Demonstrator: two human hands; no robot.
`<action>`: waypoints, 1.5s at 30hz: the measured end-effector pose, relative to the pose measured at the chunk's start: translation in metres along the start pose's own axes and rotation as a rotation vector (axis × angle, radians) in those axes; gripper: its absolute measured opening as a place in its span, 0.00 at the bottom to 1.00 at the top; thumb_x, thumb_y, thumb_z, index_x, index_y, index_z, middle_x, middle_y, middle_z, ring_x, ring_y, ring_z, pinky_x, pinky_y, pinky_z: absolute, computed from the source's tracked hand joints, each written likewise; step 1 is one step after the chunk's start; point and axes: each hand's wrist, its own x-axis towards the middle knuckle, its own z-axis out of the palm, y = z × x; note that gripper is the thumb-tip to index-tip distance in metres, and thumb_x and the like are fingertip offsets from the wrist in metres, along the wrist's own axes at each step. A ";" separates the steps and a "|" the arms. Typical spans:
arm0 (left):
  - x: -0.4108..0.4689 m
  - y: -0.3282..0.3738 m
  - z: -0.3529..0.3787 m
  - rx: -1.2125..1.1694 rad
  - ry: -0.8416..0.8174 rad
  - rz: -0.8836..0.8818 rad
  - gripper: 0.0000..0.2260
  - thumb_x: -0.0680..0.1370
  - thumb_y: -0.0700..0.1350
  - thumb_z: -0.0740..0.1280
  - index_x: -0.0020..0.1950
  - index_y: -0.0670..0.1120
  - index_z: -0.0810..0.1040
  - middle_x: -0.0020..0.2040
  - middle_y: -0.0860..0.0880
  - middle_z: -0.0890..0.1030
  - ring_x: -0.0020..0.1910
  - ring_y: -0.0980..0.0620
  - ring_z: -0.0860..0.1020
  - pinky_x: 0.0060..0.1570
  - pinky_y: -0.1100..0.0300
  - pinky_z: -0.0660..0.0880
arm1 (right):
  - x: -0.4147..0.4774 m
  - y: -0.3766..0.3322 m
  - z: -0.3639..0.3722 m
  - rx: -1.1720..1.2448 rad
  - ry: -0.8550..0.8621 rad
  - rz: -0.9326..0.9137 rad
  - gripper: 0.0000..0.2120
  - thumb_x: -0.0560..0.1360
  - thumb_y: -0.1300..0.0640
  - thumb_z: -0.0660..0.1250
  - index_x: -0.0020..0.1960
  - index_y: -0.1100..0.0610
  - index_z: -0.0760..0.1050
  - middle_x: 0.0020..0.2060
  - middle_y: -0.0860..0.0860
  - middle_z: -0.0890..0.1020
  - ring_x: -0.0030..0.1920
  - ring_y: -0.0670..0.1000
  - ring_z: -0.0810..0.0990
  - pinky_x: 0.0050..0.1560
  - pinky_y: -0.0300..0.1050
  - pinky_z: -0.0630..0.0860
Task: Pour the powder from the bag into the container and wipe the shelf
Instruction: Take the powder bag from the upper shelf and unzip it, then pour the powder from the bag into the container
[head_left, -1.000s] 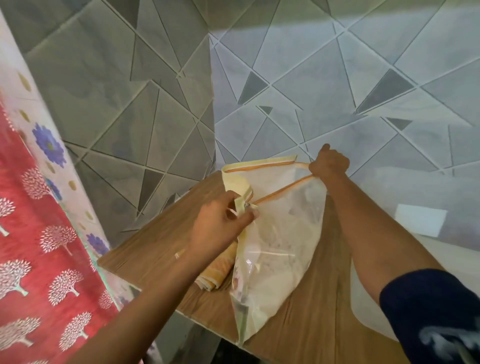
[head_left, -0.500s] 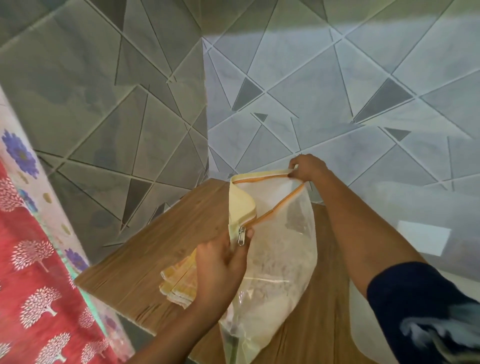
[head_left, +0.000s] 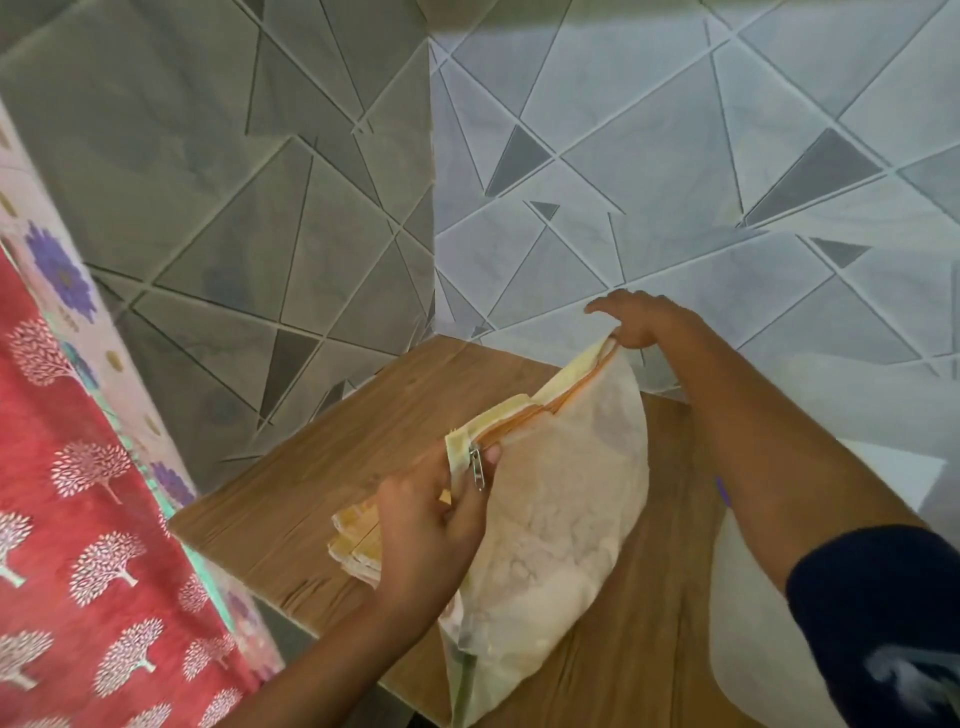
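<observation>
A translucent plastic zip bag with a pale yellow border and an orange zipper stands on the wood-grain shelf, white powder heaped in its lower half. The left hand pinches the bag's near corner just beside the silver zipper pull, thumb on the clear face and fingers curled behind the yellow edge. The right hand grips the far end of the zipper strip between thumb and bent fingers, with the forefinger stretched loose toward the grey triangle-patterned wall tiles.

Half a second ago the bag's mouth gaped, its two orange-edged lips spread apart; now the lips lie close together along one line and the bag leans flatter, its far end pulled out to the right. The left hand sits at the same corner as before. A folded yellow cloth lies on the shelf, touching the bag's left side and partly hidden behind the left hand. A red curtain with white tree prints hangs at the left edge.
</observation>
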 end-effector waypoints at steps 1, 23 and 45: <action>0.000 0.002 0.001 -0.011 -0.002 -0.011 0.09 0.76 0.50 0.65 0.35 0.56 0.76 0.24 0.61 0.72 0.25 0.59 0.73 0.23 0.71 0.63 | -0.002 -0.001 -0.004 -0.080 -0.069 -0.052 0.36 0.74 0.63 0.66 0.75 0.45 0.53 0.76 0.54 0.55 0.74 0.60 0.59 0.71 0.58 0.59; 0.050 0.012 0.009 -0.300 0.314 -0.138 0.15 0.75 0.50 0.65 0.31 0.46 0.73 0.23 0.53 0.70 0.26 0.60 0.65 0.25 0.59 0.62 | -0.045 -0.002 -0.055 -0.157 0.153 -0.221 0.01 0.70 0.60 0.69 0.42 0.57 0.80 0.47 0.56 0.83 0.50 0.57 0.79 0.40 0.42 0.66; 0.349 0.192 0.017 -0.334 0.403 0.260 0.14 0.79 0.47 0.62 0.49 0.37 0.80 0.45 0.36 0.82 0.46 0.38 0.79 0.45 0.53 0.69 | -0.205 0.085 -0.231 0.204 0.628 0.240 0.08 0.72 0.58 0.68 0.38 0.49 0.72 0.40 0.52 0.79 0.44 0.55 0.77 0.44 0.46 0.73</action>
